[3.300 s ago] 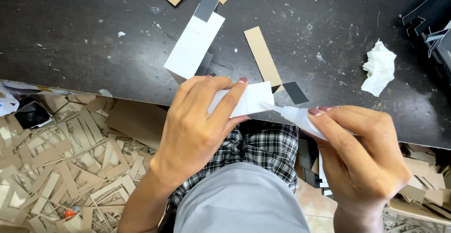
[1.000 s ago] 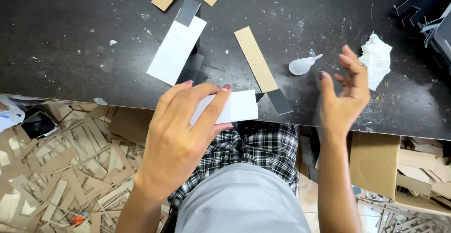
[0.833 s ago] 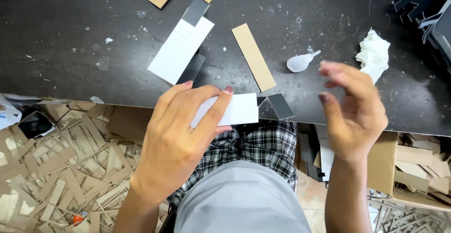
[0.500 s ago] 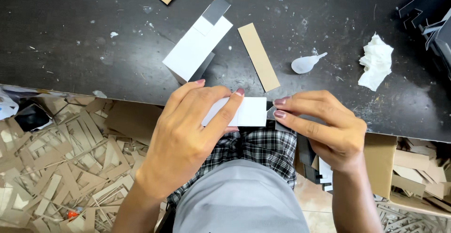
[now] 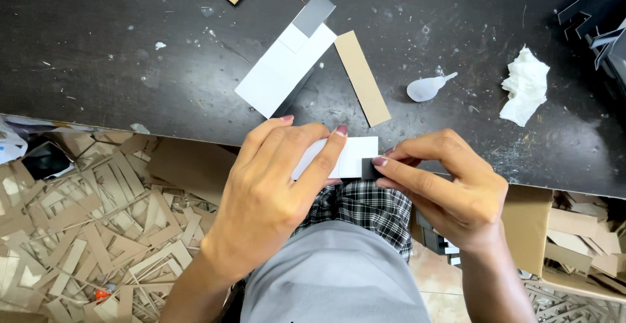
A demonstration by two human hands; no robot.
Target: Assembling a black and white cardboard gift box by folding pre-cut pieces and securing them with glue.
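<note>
At the table edge, both hands' fingers pinch a white card; dropper bottle lies apart.

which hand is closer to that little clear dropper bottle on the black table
Right. The right hand pinches the white card's dark end just below the dropper bottle, apart from it. The left hand holds the card's other side, farther off to the lower left.

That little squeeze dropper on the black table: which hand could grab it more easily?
Probably the right hand: the dropper lies straight ahead of it. The left hand holds the white card and would have to cross over.
</note>
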